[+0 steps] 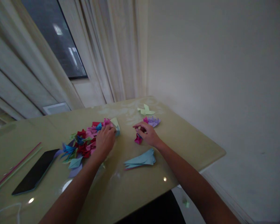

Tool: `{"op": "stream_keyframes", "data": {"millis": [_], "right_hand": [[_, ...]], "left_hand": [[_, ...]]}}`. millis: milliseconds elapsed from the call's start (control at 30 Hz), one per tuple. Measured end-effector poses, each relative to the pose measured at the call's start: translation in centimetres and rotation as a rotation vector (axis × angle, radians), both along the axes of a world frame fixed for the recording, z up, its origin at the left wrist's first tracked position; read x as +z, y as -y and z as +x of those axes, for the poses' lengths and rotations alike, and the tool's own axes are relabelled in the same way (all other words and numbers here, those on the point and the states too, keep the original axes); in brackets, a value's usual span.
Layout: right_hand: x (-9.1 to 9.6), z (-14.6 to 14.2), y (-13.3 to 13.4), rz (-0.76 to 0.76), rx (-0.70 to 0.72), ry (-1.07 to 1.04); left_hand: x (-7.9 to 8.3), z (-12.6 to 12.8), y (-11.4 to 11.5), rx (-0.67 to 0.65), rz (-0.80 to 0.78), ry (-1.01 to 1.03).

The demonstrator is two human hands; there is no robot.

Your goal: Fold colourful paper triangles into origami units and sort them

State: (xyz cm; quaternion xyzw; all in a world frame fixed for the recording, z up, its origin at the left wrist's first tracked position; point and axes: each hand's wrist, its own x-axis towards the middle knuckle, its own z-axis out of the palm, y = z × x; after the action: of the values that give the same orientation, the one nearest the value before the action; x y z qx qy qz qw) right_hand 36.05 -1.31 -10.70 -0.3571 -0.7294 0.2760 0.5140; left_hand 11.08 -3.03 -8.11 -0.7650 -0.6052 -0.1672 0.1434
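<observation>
A heap of small folded paper pieces in red, pink, blue and green lies on the glossy table. My left hand rests on the heap's right end, fingers curled over a pale green folded piece. My right hand is closed in a pinch on a magenta folded piece. Just beyond it lie purple folded pieces.
A stack of light blue folded papers lies near the right forearm. A pale green paper shape sits near the far edge. A dark phone and thin pink and green straws lie at left. Curtains, window and wall stand behind.
</observation>
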Motion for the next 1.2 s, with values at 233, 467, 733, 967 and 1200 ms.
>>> {"op": "stream_keyframes", "data": {"millis": [233,467,733,967,1200], "right_hand": [[0.6,1.0,-0.4,-0.294,0.184,-0.229],[1.1,1.3,-0.1,-0.263,0.251,-0.214],[1.1,10.4,-3.9,0.093,-0.632,-0.204],[-1.4,13.7,-4.3,-0.050,-0.927,0.197],[-0.4,9.6,-3.2,0.107,-0.893,0.183]], "left_hand": [[1.6,1.9,3.1,-0.464,0.200,0.121],[-0.3,2.6,5.1,-0.505,0.158,0.068],[-3.1,-2.9,4.0,0.171,-0.078,-0.082],[-3.1,-4.9,3.5,0.170,-0.150,-0.011],[-2.1,-3.8,4.3,0.006,0.088,0.295]]}}
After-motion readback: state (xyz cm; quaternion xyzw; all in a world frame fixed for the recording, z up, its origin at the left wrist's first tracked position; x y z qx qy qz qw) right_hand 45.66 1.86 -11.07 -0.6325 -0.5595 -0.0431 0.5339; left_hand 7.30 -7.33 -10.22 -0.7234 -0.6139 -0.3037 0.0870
